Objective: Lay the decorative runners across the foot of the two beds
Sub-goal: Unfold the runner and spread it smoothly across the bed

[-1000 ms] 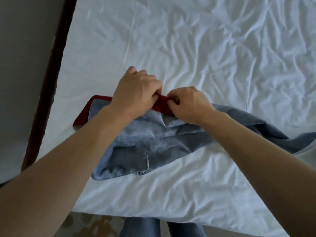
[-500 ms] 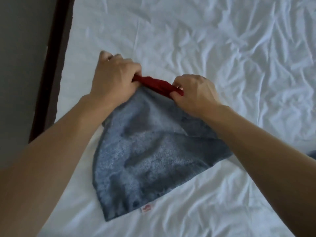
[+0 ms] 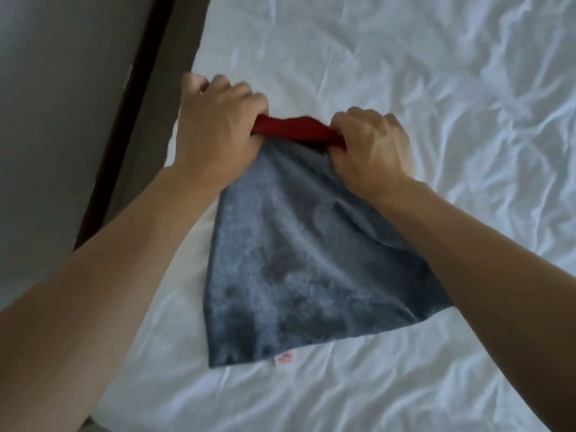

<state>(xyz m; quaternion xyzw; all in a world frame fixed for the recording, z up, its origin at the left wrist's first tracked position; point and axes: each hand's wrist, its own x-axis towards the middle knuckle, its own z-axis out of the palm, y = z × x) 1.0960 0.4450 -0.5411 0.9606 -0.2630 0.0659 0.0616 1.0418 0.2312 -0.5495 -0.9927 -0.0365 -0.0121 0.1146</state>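
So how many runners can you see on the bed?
1. The blue-grey runner with a red edge lies on the white bed, its red end gripped by the left hand and right hand. A second one may be out of view.

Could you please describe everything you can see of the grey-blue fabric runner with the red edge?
The grey-blue fabric runner with the red edge looks soft and plush, mottled in tone, still partly folded. It lies on the wrinkled white bed sheet near the bed's left side. Its red band is bunched between the left hand and the right hand, which both grip it. A small white label shows at its near edge.
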